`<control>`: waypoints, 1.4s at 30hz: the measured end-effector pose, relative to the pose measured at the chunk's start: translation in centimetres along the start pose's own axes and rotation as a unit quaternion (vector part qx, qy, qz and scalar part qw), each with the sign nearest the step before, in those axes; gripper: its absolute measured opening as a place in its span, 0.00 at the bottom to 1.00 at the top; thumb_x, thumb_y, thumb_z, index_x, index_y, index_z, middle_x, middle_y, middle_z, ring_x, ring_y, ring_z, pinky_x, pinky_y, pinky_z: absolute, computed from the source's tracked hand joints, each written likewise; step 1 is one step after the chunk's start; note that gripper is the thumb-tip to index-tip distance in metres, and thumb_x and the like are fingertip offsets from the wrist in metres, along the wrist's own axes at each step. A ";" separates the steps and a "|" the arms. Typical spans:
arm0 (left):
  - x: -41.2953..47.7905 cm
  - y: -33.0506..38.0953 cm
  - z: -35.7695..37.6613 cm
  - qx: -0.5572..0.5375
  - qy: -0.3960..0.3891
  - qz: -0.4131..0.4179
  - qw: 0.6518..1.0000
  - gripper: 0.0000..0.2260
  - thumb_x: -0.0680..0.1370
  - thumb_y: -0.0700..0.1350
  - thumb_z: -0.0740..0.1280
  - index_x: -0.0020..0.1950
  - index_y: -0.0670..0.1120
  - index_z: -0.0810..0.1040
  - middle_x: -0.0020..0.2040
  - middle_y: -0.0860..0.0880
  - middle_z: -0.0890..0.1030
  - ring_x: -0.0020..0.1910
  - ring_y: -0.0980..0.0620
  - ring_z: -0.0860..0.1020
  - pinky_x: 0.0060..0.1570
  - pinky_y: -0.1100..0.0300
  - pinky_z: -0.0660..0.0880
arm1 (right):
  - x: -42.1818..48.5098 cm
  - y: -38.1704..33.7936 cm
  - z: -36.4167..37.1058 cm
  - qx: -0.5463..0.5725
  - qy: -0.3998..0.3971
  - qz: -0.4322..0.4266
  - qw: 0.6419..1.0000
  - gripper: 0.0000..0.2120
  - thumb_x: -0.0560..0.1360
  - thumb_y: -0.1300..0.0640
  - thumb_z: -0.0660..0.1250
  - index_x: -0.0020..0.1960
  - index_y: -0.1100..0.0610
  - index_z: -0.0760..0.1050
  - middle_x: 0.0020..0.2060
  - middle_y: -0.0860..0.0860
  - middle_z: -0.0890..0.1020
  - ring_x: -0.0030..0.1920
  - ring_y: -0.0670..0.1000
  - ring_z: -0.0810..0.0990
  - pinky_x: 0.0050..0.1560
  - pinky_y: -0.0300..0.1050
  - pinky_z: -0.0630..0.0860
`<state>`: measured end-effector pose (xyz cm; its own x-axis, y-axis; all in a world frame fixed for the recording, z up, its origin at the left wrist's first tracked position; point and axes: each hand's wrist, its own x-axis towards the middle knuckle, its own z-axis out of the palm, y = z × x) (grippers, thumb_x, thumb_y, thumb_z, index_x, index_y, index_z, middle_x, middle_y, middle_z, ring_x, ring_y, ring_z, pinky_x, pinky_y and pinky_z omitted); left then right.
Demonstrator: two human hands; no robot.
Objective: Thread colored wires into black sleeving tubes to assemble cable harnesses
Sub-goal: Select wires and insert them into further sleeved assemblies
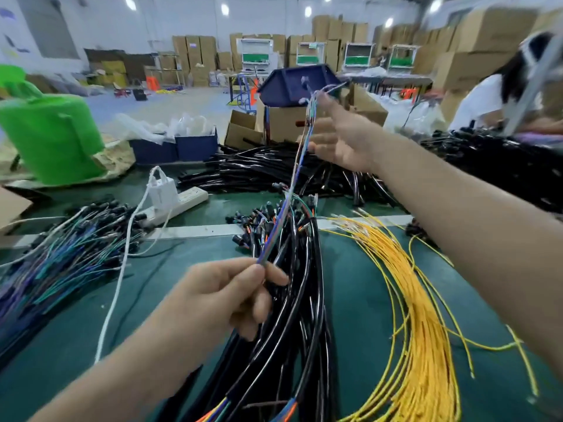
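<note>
My left hand [231, 295] pinches the near end of a thin bundle of colored wires [291, 190] between thumb and fingers, low in the middle. The bundle runs taut up and away to my right hand [338, 138], which is raised above the table and holds the far end near the white terminals [306, 94]. Under both hands lies a thick pile of black sleeving tubes [292, 315], some with colored wire ends showing at the near edge. A sheaf of yellow wires [411, 303] lies to the right of them.
Loose blue and green wires [61, 263] lie at the left. A white power strip [179, 202] with a charger and white cable sits behind them. More black tubes [259, 172] pile up at the back. A blue bin [300, 83] stands on cardboard boxes. A person [499, 89] works at far right.
</note>
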<state>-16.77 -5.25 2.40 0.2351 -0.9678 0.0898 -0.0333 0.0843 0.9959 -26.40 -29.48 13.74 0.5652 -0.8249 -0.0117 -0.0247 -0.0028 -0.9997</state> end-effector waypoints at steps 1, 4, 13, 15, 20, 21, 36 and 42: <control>0.8 0.4 2.0 -0.032 -0.006 -0.032 0.999 0.12 0.80 0.41 0.60 0.43 0.39 0.80 0.26 0.48 0.76 0.22 0.54 0.71 0.25 0.64 0.72 | 0.5 1.5 -1.3 -0.124 0.047 0.023 0.991 0.21 0.77 0.48 0.66 0.55 0.66 0.70 0.43 0.59 0.78 0.27 0.48 0.75 0.24 0.37 0.74; 3.2 -2.6 5.1 -0.068 -0.006 -0.085 0.994 0.13 0.82 0.38 0.55 0.44 0.37 0.76 0.30 0.44 0.79 0.24 0.53 0.75 0.29 0.62 0.77 | 0.2 7.1 -5.6 -0.435 0.032 0.134 0.890 0.10 0.75 0.62 0.69 0.41 0.65 0.70 0.33 0.60 0.76 0.22 0.52 0.72 0.24 0.39 0.71; 4.0 -6.5 4.9 -0.113 0.019 -0.105 0.988 0.12 0.80 0.39 0.57 0.46 0.35 0.78 0.35 0.39 0.82 0.28 0.51 0.78 0.30 0.62 0.77 | -4.8 13.7 -11.2 -0.614 0.059 0.174 0.768 0.13 0.71 0.59 0.72 0.35 0.59 0.69 0.28 0.55 0.77 0.25 0.54 0.81 0.34 0.47 0.81; 4.0 -6.6 4.8 -0.121 0.014 -0.104 0.987 0.12 0.80 0.39 0.57 0.46 0.35 0.78 0.35 0.38 0.82 0.27 0.51 0.78 0.30 0.61 0.77 | -4.8 13.7 -11.5 -0.612 0.090 0.171 0.767 0.15 0.72 0.55 0.72 0.35 0.58 0.67 0.29 0.54 0.77 0.25 0.53 0.80 0.34 0.47 0.81; 4.1 -6.9 4.5 -0.138 0.016 -0.097 0.986 0.12 0.80 0.38 0.57 0.46 0.35 0.78 0.35 0.38 0.82 0.27 0.51 0.78 0.30 0.61 0.77 | -4.2 14.1 -11.9 -0.529 0.082 0.211 0.818 0.09 0.74 0.62 0.70 0.36 0.65 0.75 0.26 0.57 0.78 0.23 0.52 0.79 0.24 0.39 0.75; 4.1 -6.9 4.5 -0.139 0.015 -0.094 0.986 0.12 0.80 0.38 0.57 0.46 0.35 0.78 0.35 0.38 0.82 0.27 0.51 0.78 0.30 0.61 0.77 | -4.2 13.9 -11.9 -0.520 0.080 0.215 0.823 0.09 0.73 0.63 0.70 0.37 0.66 0.76 0.25 0.57 0.79 0.23 0.52 0.79 0.24 0.38 0.74; 3.9 -7.6 4.1 -0.148 0.000 -0.070 0.986 0.12 0.80 0.40 0.57 0.49 0.35 0.78 0.37 0.38 0.82 0.30 0.51 0.79 0.34 0.61 0.78 | -6.5 13.6 -12.1 -0.485 0.086 0.247 0.835 0.06 0.70 0.68 0.71 0.38 0.64 0.74 0.31 0.58 0.79 0.29 0.52 0.80 0.30 0.41 0.79; 3.9 -7.6 4.1 -0.155 0.000 -0.073 0.985 0.12 0.81 0.39 0.57 0.49 0.35 0.78 0.37 0.38 0.82 0.29 0.51 0.78 0.33 0.61 0.77 | -6.9 14.0 -14.3 -0.329 0.192 0.195 0.904 0.08 0.69 0.75 0.67 0.47 0.66 0.76 0.29 0.58 0.76 0.26 0.53 0.73 0.29 0.45 0.77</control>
<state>-19.60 -10.62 -4.84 0.2157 -0.9749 -0.0547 0.3000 0.0129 0.9539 -42.48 -31.92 0.12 0.0833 -0.9705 -0.2263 -0.7173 0.0992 -0.6896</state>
